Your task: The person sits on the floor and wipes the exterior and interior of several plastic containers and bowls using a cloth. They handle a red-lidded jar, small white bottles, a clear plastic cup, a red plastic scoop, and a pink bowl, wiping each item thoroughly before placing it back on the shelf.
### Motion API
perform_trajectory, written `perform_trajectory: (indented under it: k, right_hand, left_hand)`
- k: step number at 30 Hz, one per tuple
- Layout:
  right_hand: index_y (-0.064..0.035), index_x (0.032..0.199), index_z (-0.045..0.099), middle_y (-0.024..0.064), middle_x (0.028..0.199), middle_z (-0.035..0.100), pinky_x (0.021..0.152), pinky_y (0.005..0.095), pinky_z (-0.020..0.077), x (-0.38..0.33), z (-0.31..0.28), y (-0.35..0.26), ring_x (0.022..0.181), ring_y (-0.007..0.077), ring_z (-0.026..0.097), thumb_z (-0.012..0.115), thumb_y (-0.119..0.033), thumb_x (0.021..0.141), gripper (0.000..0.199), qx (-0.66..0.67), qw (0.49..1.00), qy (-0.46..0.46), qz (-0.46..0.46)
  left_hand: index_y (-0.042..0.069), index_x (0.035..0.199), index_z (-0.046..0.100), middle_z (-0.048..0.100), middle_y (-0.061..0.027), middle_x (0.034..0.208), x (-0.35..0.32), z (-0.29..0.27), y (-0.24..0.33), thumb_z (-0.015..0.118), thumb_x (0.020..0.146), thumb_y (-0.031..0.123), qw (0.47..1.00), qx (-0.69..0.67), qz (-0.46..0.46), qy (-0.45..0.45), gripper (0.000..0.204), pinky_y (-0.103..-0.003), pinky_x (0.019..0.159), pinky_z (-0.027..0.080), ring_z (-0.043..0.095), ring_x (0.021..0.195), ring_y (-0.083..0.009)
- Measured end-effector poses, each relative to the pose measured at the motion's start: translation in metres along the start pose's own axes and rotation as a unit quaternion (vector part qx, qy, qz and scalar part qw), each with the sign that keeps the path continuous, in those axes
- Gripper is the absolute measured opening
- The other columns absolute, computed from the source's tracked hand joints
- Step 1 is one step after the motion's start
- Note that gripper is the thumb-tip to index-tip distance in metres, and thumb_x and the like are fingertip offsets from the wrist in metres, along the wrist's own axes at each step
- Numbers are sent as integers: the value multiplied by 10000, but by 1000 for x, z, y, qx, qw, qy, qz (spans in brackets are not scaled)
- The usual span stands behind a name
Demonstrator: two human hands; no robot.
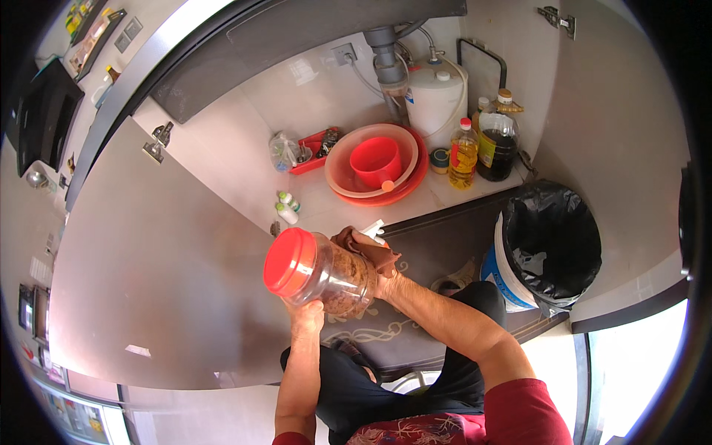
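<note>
Setting: under-sink cabinet [311, 96] with open doors, seen from above.
Jar: clear plastic jar [326, 273] with red lid [289, 261], brown contents, tilted on its side in front of the cabinet.
Left hand [305, 315]: cups the jar from below.
Right hand [374, 256]: presses a brown cloth [363, 248] against the jar's base.
Nearby: red basins [374, 165], oil bottles [463, 154], black-lined bin [549, 241].

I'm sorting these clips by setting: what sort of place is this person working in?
Most likely a home kitchen, at the open cabinet under the sink. A grey drain pipe comes down at the back, bottles of cooking oil stand on the cabinet floor beside stacked red plastic basins, and a bin lined with a black bag stands alongside.
</note>
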State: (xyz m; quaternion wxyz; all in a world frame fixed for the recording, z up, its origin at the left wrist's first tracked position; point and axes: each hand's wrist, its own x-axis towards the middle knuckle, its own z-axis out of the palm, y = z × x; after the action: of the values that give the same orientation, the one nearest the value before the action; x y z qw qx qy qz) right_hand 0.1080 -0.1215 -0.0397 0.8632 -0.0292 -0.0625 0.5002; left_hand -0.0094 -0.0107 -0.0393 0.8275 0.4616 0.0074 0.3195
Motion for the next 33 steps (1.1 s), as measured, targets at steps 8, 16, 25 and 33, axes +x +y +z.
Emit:
perform_trajectory:
  k: [8,16,25,33]
  right_hand:
    - [-77,901,546,58,938,569,864,341,473,12,12,-10,902,185,567,568,-149,863,84,-35,990,-97,-98]
    - [-28,1002,489,92,988,550,887,312,402,5,17,12,956,179,497,574,-153,858,209,-320,911,1,-260]
    - [-50,1093,543,168,1231,426,942,482,357,-23,84,24,1099,368,417,633,-169,772,354,-766,431,-64,-473]
    - [-44,1179,535,37,1085,571,890,294,433,13,40,-12,998,165,543,580,-295,888,387,-364,930,2,48]
  left_hand:
    - [51,1373,289,433,-109,1340,8,30,17,816,685,308,987,108,114,-24,904,-415,1003,407,439,1222,-258]
    - [96,1376,264,438,-103,1301,2,43,25,775,690,159,991,62,69,91,858,-403,1038,341,439,1201,-252]
    - [21,1294,383,527,-94,1192,-3,22,21,791,669,221,991,122,27,42,773,-343,893,485,564,1050,-215]
    - [33,1311,366,533,-93,1197,-20,-15,13,904,466,151,990,114,-23,-79,1009,-375,935,466,539,1093,-215]
